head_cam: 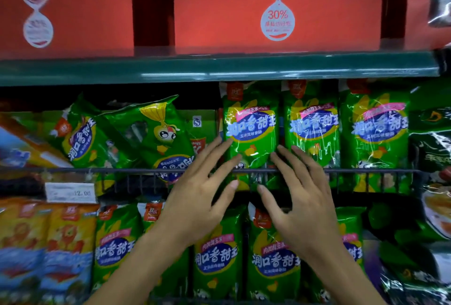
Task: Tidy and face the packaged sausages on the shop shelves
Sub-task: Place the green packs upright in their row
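At the front rail of the middle shelf, both hands are raised with fingers spread wide and nothing held. The left hand reaches its fingertips to the left edge of an upright green sausage pack; whether they touch the film I cannot tell. The right hand mirrors it, fingertips at the pack's lower right edge, beside the next upright green pack. A third upright pack stands toward the shelf's right end. Toward the left end, two green packs lie tilted and leaning against each other. Below the rail hangs a price tag, and the lower shelf carries a row of green packs standing upright, with yellow packs at its left end.
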